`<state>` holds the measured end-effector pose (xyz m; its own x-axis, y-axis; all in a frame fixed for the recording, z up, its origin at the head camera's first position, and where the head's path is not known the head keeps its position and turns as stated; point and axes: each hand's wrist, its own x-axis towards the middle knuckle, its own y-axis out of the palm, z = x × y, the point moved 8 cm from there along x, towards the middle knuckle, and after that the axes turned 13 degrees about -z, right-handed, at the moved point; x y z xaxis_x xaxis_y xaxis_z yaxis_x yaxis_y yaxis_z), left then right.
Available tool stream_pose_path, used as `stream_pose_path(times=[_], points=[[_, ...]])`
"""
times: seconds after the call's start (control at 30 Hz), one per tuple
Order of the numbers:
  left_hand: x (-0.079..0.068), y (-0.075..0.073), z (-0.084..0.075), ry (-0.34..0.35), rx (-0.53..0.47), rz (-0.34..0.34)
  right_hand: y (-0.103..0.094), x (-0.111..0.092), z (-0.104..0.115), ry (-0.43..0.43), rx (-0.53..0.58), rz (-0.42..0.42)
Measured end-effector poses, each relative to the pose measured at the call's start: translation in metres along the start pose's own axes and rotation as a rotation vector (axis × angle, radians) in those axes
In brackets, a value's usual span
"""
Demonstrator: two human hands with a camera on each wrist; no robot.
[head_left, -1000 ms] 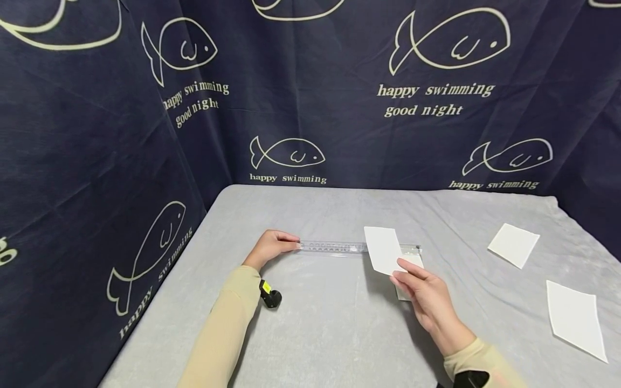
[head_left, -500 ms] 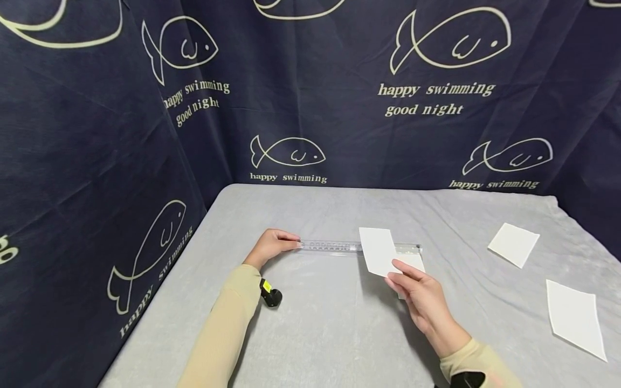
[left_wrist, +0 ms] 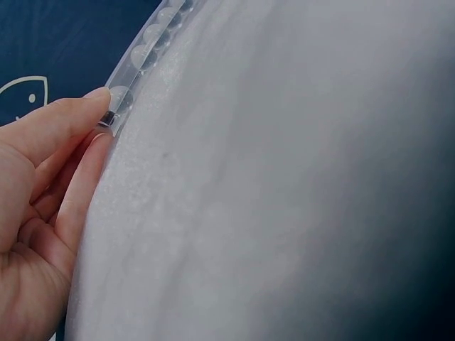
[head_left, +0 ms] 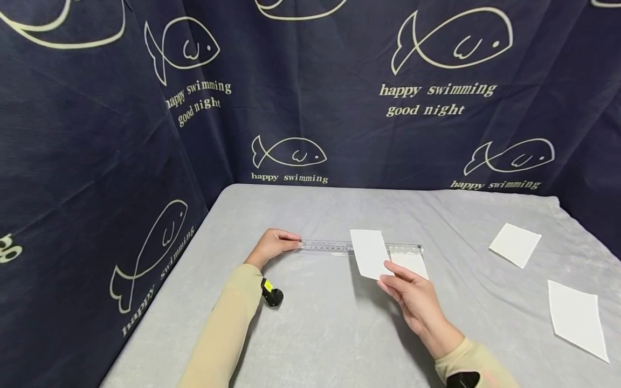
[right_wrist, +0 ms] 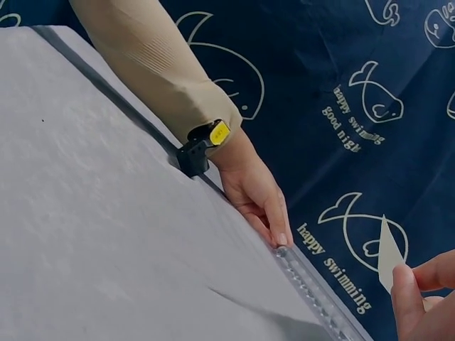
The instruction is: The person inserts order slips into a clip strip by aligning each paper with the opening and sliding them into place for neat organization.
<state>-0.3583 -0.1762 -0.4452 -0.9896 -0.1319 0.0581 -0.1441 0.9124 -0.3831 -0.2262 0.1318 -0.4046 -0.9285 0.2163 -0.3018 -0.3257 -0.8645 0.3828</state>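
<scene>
My left hand [head_left: 271, 247] pinches the left end of a long clear plastic strip [head_left: 330, 246] with a row of round bumps. The left wrist view shows thumb and fingers on the end of the strip [left_wrist: 146, 57]. Between thumb and fingertips, my right hand [head_left: 417, 302] holds a white card [head_left: 370, 253] by its lower right corner. In the head view this card overlaps the strip's middle; the right wrist view shows it tilted, nearly edge-on. A second white card [head_left: 409, 263] lies at the strip's right end, partly hidden by the right hand.
Two more white cards, one farther back [head_left: 515, 245] and one nearer [head_left: 577, 320], lie at the right on the grey cloth-covered table [head_left: 320, 334]. Dark blue curtains [head_left: 349, 124] with fish drawings stand behind and at the left. A black wrist camera [head_left: 273, 296] sits on the left sleeve.
My right hand has moved left along the strip with the card, exposing more of the strip's right end and the card lying there. The left hand stays at the left end.
</scene>
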Motion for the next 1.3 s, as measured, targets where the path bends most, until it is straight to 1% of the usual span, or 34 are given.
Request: stream_pose_path(times=[0.33,0.57,0.73,0.9,1.13,1.3], points=[[-0.001,-0.001,-0.002,-0.001,0.032,0.006,0.013,-0.007,-0.005,0.001,-0.061,0.018],[0.0,-0.001,-0.002,-0.006,0.032,0.009,0.022,-0.013,-0.009,0.001,-0.072,0.036],[0.0,-0.003,-0.002,-0.011,0.032,0.003,0.028,-0.017,-0.014,0.0,-0.072,0.033],[0.0,-0.002,-0.001,-0.01,0.024,0.008,0.031,-0.019,-0.018,-0.002,-0.072,0.022],[0.001,-0.003,0.001,-0.023,0.012,0.006,0.036,-0.021,-0.024,0.001,-0.089,0.034],[0.001,-0.003,0.001,-0.029,0.008,0.006,0.038,-0.023,-0.027,0.001,-0.09,0.028]])
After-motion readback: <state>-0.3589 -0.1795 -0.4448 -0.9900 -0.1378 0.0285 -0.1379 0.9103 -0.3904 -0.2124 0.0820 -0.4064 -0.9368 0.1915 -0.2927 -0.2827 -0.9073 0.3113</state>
